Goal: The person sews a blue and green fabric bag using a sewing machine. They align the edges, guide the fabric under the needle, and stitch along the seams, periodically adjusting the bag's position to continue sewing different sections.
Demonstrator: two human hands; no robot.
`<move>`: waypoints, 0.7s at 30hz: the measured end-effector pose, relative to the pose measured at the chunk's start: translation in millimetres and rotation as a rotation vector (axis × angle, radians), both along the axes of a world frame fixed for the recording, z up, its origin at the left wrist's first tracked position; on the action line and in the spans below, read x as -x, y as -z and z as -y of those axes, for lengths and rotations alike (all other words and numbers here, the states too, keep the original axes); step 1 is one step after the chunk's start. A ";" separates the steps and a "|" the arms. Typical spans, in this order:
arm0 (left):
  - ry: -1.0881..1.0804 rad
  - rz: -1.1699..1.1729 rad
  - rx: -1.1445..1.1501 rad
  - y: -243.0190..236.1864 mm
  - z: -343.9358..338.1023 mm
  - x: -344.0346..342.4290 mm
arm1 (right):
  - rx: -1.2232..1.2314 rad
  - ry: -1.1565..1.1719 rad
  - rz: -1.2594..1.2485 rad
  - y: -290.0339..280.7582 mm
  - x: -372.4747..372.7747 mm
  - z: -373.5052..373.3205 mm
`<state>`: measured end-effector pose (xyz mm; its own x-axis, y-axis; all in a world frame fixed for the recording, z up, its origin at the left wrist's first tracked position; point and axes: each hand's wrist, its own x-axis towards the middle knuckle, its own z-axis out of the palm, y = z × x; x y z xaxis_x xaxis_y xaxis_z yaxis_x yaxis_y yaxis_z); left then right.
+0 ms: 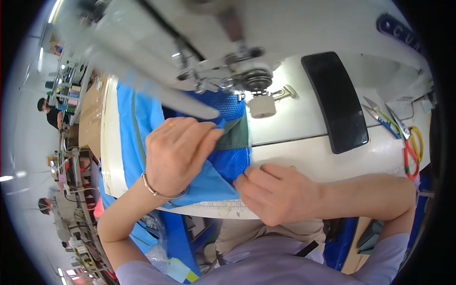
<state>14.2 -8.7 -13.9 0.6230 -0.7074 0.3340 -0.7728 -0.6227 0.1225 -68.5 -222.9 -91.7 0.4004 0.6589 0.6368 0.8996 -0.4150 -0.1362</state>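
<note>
Blue cloth (206,184), part smooth, part dimpled mesh (233,162), is pinched in both curled hands (175,154) (280,194).

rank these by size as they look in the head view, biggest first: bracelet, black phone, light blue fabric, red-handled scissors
1. light blue fabric
2. black phone
3. red-handled scissors
4. bracelet

A dark blue plate (400,33) bears pale letters, the table-edge ruler (223,205) numerals.
</note>
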 end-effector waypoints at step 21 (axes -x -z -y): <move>0.055 -0.176 -0.050 1.5 -1.2 12.6 | -0.171 -0.048 0.030 1.3 6.2 4.1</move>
